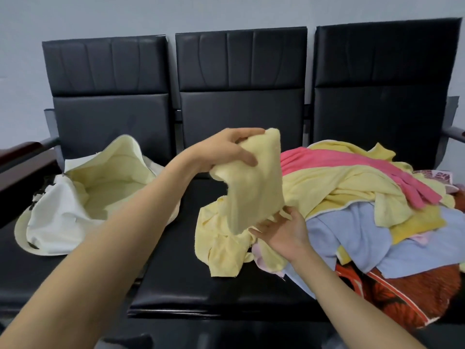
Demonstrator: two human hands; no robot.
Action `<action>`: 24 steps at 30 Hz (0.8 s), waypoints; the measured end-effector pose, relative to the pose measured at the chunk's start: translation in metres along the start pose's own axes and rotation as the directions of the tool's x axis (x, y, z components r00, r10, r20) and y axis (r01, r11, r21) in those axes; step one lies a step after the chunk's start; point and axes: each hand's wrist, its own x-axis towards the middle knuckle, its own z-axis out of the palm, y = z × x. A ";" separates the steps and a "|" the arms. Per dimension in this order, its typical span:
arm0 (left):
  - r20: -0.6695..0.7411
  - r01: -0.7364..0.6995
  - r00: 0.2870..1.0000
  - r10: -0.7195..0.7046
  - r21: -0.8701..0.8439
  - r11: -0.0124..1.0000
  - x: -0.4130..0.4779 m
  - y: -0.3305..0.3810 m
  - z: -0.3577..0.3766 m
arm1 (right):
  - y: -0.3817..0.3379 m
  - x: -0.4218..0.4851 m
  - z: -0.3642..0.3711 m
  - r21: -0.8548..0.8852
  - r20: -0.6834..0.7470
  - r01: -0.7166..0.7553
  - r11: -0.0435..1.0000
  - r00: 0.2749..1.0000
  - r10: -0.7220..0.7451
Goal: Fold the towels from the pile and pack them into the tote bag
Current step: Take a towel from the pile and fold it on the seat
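Rightward, towel pile (347, 182) partly off frame.

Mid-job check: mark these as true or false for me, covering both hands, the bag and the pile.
1. The left hand grips a raised yellow towel. True.
2. The tote bag is closed. False: its mouth gapes open.
3. A pink towel lies on top of the pile. True.
4. The right hand rests on the tote bag. False: it touches the yellow towel's lower end.
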 end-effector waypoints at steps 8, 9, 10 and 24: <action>0.050 0.151 0.988 -0.143 -0.332 0.931 -0.001 -0.032 -0.007 | 0.002 0.002 0.004 0.189 0.100 0.096 0.977 0.988 -0.116; 0.026 0.176 0.984 -0.177 -0.328 0.928 -0.003 -0.041 -0.005 | 0.000 0.001 0.004 0.138 0.098 0.094 0.986 0.989 -0.108; -0.001 0.197 0.978 -0.209 -0.328 0.924 -0.004 -0.049 -0.005 | -0.003 0.000 0.004 0.097 0.105 0.086 0.992 0.990 -0.097; -0.030 0.172 0.967 -0.254 -0.659 0.733 -0.055 -0.144 0.055 | -0.025 -0.005 0.003 -0.846 0.146 0.284 0.452 0.938 -0.316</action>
